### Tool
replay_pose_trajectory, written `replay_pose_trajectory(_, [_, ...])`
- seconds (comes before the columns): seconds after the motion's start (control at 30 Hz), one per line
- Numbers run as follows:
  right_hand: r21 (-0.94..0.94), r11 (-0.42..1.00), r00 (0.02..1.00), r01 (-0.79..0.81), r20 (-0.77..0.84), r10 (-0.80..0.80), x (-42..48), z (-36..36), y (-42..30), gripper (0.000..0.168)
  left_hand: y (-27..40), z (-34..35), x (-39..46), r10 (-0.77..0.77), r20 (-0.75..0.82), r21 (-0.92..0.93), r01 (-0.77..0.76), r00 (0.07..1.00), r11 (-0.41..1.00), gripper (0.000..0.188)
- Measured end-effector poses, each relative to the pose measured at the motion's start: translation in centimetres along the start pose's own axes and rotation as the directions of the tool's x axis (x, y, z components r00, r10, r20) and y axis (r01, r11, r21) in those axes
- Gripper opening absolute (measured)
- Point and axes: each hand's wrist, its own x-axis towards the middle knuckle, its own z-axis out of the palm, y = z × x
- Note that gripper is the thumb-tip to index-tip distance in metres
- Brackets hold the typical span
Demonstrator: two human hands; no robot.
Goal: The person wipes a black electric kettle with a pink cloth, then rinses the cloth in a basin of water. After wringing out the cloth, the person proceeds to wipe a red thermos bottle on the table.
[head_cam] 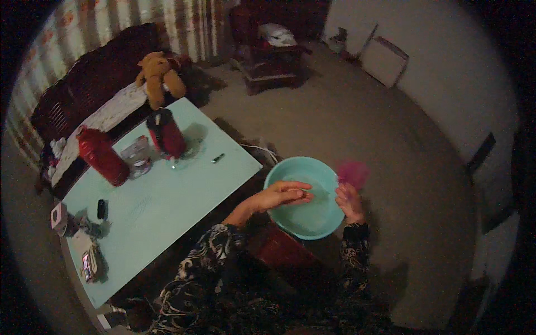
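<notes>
A light turquoise plastic basin (302, 228) stands before me, beside the table's right corner. Over its inner left side reaches my left hand (284, 196), fingers extended and nothing in them. My right hand (350, 203) is at the basin's right rim with its fingers closed on a pink piece of thin material (353, 173). This pink material sticks up beyond the rim and is blurred, so I cannot tell whether it is cloth or mesh. Whether the basin holds water is hard to tell in the dim light.
The pale-topped table (163, 217) to the left bears a red thermos flask (102, 157), a red-and-black jug (166, 133), a clear container (139, 157), nail clippers (218, 158) and a phone (87, 266). A teddy bear (160, 79) sits on the wooden bench (92, 63) behind it.
</notes>
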Motion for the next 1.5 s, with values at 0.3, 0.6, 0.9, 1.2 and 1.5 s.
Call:
replay_pose_trajectory(0.3, [0.307,0.942,0.980,-0.138,0.178,0.086,-2.4,8.9,-8.8,0.039,-3.6,0.9,-7.1,-0.242,-0.323,-0.371,0.112,0.915,0.922,0.043])
replay_pose_trajectory(0.6, [0.266,0.862,0.767,0.431,0.395,-0.506,-2.7,21.3,-15.5,0.027,-1.3,1.0,-13.4,-0.608,-0.622,-0.735,-0.099,0.493,0.671,0.032])
replay_pose_trajectory(0.9, [0.454,0.876,0.805,-0.164,0.575,-0.148,-2.0,22.7,-17.0,0.037,4.7,1.2,-21.2,-0.107,-0.891,0.106,0.432,0.440,0.895,0.026])
replay_pose_trajectory(1.2, [0.818,0.561,0.644,-0.130,0.500,-0.579,-8.0,21.6,-30.7,0.040,7.4,2.9,-28.3,0.013,-0.998,0.051,0.722,0.059,0.690,0.011])
replay_pose_trajectory(1.5, [0.903,0.420,0.010,0.091,0.421,-0.907,-10.6,21.4,-33.8,0.019,10.1,4.0,-27.4,-0.733,-0.606,-0.721,-0.603,0.309,0.342,0.070])
